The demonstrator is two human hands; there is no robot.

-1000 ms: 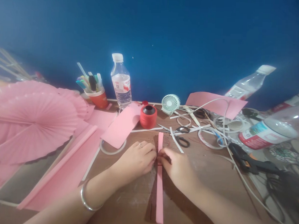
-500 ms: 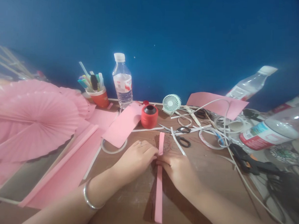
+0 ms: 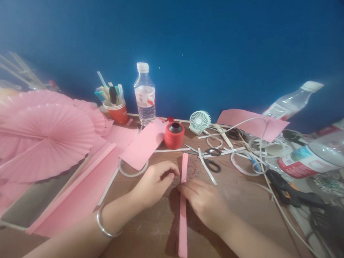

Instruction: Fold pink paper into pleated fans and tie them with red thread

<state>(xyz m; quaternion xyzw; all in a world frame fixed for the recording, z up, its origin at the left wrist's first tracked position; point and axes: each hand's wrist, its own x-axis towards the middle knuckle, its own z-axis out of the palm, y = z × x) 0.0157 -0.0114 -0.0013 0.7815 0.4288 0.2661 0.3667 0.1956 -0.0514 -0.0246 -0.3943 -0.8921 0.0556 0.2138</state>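
Pink strip [image 3: 183,221], middle hidden by grasping right fingers [image 3: 194,187], hold of left fingers [image 3: 168,167] unclear

Count: one narrow pink paper strip [image 3: 183,216]; one thread spool [image 3: 174,139]; one handheld fan [image 3: 200,121]; one glue gun [image 3: 298,195]; one bangle [image 3: 101,227]; at least three plastic bottles [image 3: 145,98].

The right hand [image 3: 205,199] is pinching a pink strip [image 3: 183,227] on a table [image 3: 145,233], while the left hand [image 3: 154,181] is curling just beside it and scissors [image 3: 207,160] are lying beyond.
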